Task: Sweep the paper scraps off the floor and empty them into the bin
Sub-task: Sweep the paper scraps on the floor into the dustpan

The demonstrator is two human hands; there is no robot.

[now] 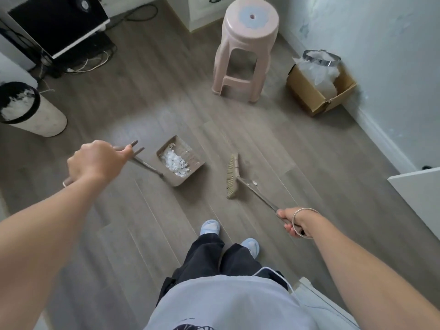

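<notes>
A tan dustpan (pixel 197 163) rests on the wooden floor in the middle, with a heap of white paper scraps (pixel 175 163) inside it. My left hand (pixel 95 160) is closed around the top of the dustpan's long handle. To the right, a broom (pixel 232 177) with pale bristles touches the floor, apart from the dustpan. My right hand (pixel 296 222), wearing a bangle, grips the broom's handle. A round white bin (pixel 42 115) with a black rim stands at the left and holds white scraps.
A pink plastic stool (pixel 247 51) stands beyond the dustpan. A cardboard box (pixel 316 96) with a plastic-lined container sits against the right wall. A black device and cables (pixel 78 65) lie at the upper left. My feet (pixel 209 228) are just behind the broom.
</notes>
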